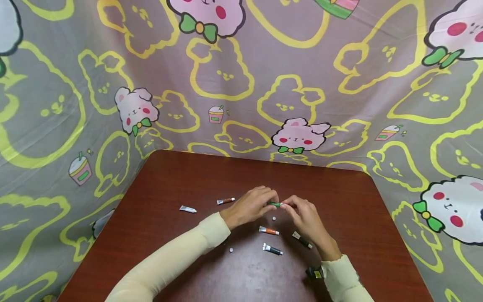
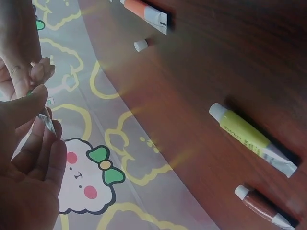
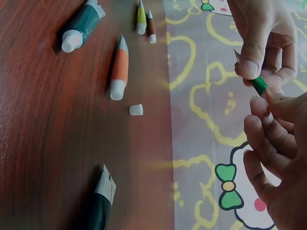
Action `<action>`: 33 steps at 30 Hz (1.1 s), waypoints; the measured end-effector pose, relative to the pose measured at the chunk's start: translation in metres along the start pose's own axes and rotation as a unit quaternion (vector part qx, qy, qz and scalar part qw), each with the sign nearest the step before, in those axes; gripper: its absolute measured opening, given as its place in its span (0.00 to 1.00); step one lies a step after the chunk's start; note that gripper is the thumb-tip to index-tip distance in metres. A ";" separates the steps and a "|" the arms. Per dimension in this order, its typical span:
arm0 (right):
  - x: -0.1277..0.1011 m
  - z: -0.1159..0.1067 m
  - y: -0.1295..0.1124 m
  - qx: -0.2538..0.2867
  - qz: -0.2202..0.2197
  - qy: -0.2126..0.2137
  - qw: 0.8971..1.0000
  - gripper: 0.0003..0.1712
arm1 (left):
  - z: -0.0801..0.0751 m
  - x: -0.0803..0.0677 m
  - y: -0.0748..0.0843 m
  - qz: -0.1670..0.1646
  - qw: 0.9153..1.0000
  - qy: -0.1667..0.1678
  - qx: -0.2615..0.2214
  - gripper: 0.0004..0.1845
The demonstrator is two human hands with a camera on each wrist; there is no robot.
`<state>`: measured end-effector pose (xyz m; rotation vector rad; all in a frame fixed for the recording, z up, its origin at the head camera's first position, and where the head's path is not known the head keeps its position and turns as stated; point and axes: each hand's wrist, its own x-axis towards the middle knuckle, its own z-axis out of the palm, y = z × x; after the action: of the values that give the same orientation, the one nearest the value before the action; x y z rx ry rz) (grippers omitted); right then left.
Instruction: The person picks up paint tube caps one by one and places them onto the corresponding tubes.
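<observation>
left hand [image 1: 249,205]: pinches one end of the green tube [image 1: 275,204]
right hand [image 1: 303,212]: pinches the tube's other end
green tube: held between both hands, just above the surface [image 1: 170,176]
loose cap [image 1: 273,218]: on the surface below the hands
orange tube [image 1: 268,230]: lies capless near the cap

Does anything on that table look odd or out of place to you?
Two small white caps lie loose on the brown table, off any tube: one cap below the hands, another cap near the left sleeve. Both hands, left hand and right hand, pinch a green tube. Nothing looks spilled.
</observation>
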<state>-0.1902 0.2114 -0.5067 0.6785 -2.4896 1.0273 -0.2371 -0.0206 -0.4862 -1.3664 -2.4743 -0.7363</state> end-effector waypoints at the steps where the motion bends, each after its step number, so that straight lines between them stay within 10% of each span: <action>1: 0.000 0.000 0.001 0.000 0.000 0.002 1.000 0.06 | 0.001 0.001 -0.001 0.002 1.000 0.000 0.003 0.09; 14: 0.000 0.005 0.015 0.004 0.138 -0.016 0.990 0.08 | 0.015 0.024 -0.026 -0.020 0.999 -0.023 0.037 0.09; 33: -0.009 0.024 0.042 -0.037 0.102 -0.121 0.987 0.15 | 0.042 0.037 -0.068 -0.104 0.990 -0.083 0.046 0.08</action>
<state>-0.2090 0.2228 -0.5502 0.5653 -2.8416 0.9654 -0.3121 -0.0021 -0.5279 -1.1944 -2.7743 -0.5601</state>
